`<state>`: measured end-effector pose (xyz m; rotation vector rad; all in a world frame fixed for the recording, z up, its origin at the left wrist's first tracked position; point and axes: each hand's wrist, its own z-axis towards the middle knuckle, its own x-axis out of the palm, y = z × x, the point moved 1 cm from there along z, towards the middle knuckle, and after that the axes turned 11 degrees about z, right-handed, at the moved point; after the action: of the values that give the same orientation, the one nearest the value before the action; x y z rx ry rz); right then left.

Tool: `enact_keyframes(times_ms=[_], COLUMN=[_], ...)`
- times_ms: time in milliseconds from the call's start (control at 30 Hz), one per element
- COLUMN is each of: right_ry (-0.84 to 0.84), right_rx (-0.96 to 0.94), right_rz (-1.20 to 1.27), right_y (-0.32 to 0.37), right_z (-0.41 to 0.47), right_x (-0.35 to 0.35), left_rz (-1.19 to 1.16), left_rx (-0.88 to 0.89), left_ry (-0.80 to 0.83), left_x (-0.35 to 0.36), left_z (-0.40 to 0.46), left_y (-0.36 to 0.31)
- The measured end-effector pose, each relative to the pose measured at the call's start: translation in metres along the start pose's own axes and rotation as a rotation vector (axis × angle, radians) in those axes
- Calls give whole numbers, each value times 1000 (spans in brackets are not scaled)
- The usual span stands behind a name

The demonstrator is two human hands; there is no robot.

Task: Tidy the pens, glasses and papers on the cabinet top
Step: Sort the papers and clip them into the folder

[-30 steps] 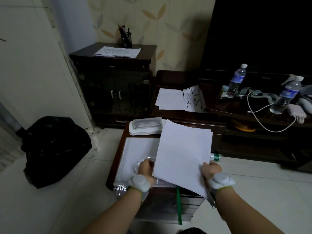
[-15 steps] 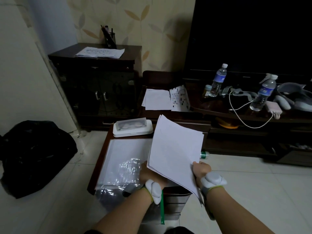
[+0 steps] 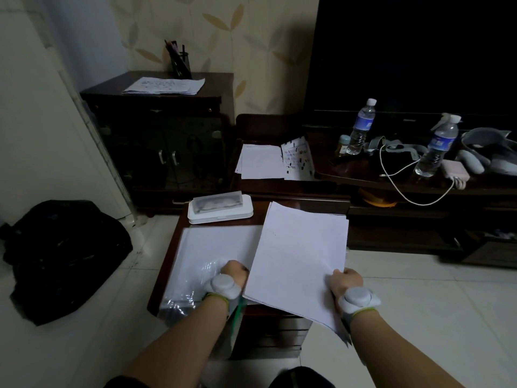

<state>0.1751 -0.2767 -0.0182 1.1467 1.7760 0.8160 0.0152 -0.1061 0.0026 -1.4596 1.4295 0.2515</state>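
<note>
A dark television screen fills the upper right above a long low bench that carries two water bottles, a white cable and grey devices. To the left a dark cabinet stands against the leaf-patterned wall, its top bearing a sheaf of printed papers and, just behind them, a dark pen holder with pens standing in it. A black bag slumps on the tiled floor at the left. In front of the person a small dark wooden stand carries a white sheet under clear plastic film, a white glasses case at its far edge, and beyond it more loose sheets lying on a lower ledge. The person lifts a stack of blank papers tilted over the right half of the stand; the right hand pinches its lower right edge in a curled grip, while the left hand is at the stack's lower left edge above the film, and its grip cannot be told because the fingers are hidden beneath the paper. Both wrists wear white banded sensors.
</note>
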Motion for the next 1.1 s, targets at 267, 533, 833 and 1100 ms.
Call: enact_keyframes(times_ms=[267, 533, 833, 1100], right_ry=[-50, 145, 181, 50], right_rx=[-99, -178, -147, -359], right_rz=[-77, -135, -189, -278], right_y=[7, 12, -5, -5], right_z=[-18, -50, -51, -50], right_x=[0, 53, 78, 90], left_rz=[-165, -40, -33, -127], left_rx=[69, 180, 195, 162], left_ry=[-271, -385, -312, -210], left_x=[-27, -34, -9, -6], left_z=[-8, -9, -5, 3], left_y=[20, 22, 35, 39])
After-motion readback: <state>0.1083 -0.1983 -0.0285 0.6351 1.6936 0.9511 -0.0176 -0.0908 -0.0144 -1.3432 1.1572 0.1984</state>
